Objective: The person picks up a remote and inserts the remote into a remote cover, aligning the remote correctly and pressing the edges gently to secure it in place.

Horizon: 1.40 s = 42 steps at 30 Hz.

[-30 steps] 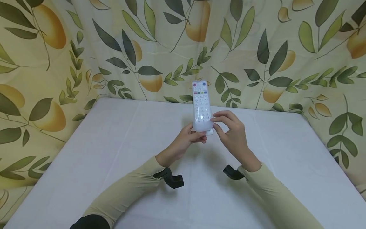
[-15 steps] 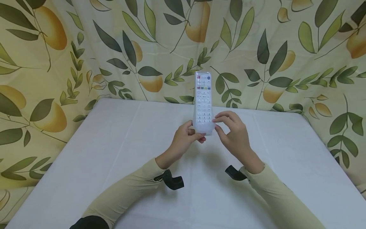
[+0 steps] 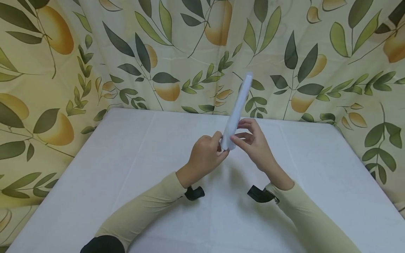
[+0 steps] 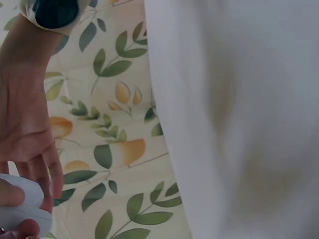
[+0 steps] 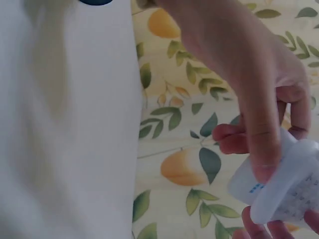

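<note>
A white remote is held up above the table, tilted to the right and seen edge-on in the head view. My left hand pinches its lower end between thumb and fingers. With its thumb on the near edge, my right hand touches the lower part from the right, its fingers bent behind it. The right wrist view shows the button face of the remote and a white piece with blue marks beside it, under the right thumb. In the left wrist view, two white rounded ends lie close together at the fingers.
A white-covered table extends beneath both hands. Behind it and at both sides hangs a curtain with a leaf and fruit pattern. Black wrist devices are strapped at both wrists.
The remote has turned from button face toward the head camera to edge-on, and its top has swung right. My left hand has rotated with it; my right thumb has moved onto the remote.
</note>
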Each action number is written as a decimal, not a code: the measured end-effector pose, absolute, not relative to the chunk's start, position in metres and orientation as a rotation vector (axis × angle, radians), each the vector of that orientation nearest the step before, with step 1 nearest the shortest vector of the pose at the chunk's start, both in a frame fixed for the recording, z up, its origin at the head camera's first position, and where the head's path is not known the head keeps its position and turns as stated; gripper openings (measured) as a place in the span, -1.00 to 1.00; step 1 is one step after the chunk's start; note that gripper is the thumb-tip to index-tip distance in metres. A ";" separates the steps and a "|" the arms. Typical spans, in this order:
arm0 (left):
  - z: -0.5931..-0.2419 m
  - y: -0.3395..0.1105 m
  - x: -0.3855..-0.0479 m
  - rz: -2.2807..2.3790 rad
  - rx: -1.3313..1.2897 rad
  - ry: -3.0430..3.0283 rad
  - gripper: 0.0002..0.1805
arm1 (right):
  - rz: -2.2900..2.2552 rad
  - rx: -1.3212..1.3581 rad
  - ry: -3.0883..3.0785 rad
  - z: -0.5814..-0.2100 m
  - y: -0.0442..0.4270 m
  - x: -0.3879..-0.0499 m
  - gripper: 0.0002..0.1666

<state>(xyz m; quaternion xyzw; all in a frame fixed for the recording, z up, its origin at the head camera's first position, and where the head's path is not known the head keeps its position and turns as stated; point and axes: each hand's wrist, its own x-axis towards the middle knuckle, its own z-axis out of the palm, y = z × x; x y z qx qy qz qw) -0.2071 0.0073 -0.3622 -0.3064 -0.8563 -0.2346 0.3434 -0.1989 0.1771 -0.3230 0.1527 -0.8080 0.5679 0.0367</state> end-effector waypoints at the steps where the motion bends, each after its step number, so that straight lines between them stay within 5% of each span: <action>1: -0.363 0.007 -0.208 -0.586 -0.795 -2.205 -0.66 | 1.794 0.459 -2.460 -0.324 0.178 -0.200 -0.44; 20: -0.346 -0.005 -0.211 -1.330 -0.904 -2.872 -0.36 | 2.253 0.684 -2.196 -0.334 0.194 -0.205 -0.09; 29: -0.351 0.006 -0.205 -0.929 -0.761 -2.832 -0.30 | 1.941 0.607 -2.469 -0.329 0.179 -0.201 -0.33; 42: -0.354 -0.004 -0.210 -0.204 -0.773 -2.405 -0.35 | 1.594 0.466 -2.646 -0.328 0.173 -0.198 -0.39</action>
